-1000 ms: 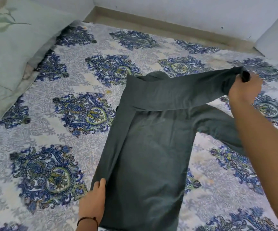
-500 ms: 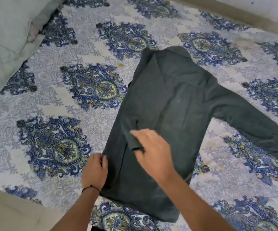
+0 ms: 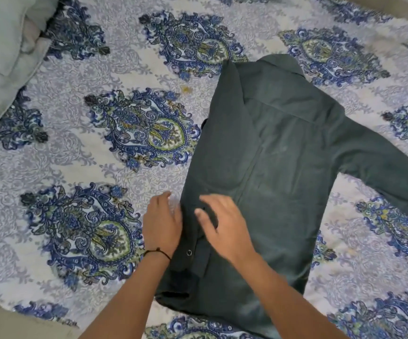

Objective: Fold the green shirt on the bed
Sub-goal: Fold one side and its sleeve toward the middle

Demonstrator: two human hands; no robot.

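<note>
The dark green shirt (image 3: 283, 172) lies back-up on the patterned bed (image 3: 100, 148), collar at the far end. Its left side and left sleeve are folded in over the body, the cuff lying near the lower left edge. The right sleeve stretches out flat to the right. My left hand (image 3: 161, 223) rests flat against the shirt's left folded edge, fingers spread, a black cord at the wrist. My right hand (image 3: 222, 226) lies palm down on the folded-in sleeve just beside it, fingers apart, pressing the cloth without gripping it.
A pale green pillow (image 3: 5, 57) lies at the top left on the bed. The bed's near edge (image 3: 14, 321) shows at the bottom left. A strip of floor or wall base is at the top right corner.
My right hand carried the left sleeve from the far right across the shirt, laid it down along the left side and let go. The view tilted down toward the shirt.
</note>
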